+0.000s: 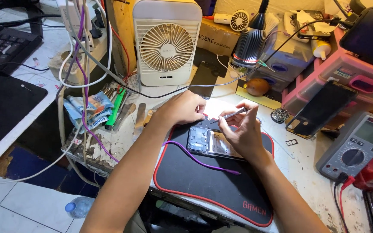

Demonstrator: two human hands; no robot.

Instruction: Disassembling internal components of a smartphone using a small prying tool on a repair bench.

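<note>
Phone [210,143], back cover off with its insides bared, lies on the black mat with red edging [203,181], toward the mat's far edge. I see my left hand [181,108] curled over the phone's upper left corner, fingers bent down onto it, pressing the body in place; whether anything sits under those fingers I cannot tell. My right hand [242,129] is closed in a pinch around a thin metal tool [229,115], its tip angled down toward the top of the phone, just beside the left fingertips. A purple cable [203,163] runs across the mat in front of the phone, passing under my left forearm.

Past the mat, on the right, a grey multimeter [359,144] rests on the worn white bench, with a dark phone back shell [318,110] leaning against a pink drawer unit [346,73]. Behind my hands stands a cream desk fan [166,43], and a black lamp [250,41] shines down on the work spot. To the left lie banknotes [87,110] and a bundle of hand tools [117,105]; a keyboard [1,43] sits far left.
</note>
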